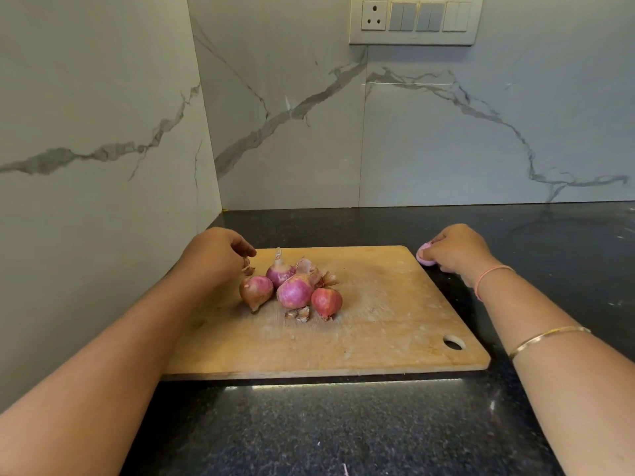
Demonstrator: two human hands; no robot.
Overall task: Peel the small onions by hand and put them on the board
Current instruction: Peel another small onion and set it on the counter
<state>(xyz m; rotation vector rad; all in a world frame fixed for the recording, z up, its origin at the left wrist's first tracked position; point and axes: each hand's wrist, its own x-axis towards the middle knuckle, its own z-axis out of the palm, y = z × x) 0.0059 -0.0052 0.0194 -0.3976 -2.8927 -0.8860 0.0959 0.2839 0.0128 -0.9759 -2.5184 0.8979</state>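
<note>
Dark counter [309,434] runs under my forearms. My right hand [457,250] grips a peeled onion [424,255] just off the board [395,321], far right; next, I judge, it goes onto the wood. Far left, my left hand [220,252] curls over skin scraps [248,267]; whether it pinches them I cannot tell. Four unpeeled onions [295,292] cluster mid-board.

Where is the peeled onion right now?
The peeled onion is at the right of the head view, gripped by the right hand just beyond the far right corner of the cutting board, over the black counter.
</note>
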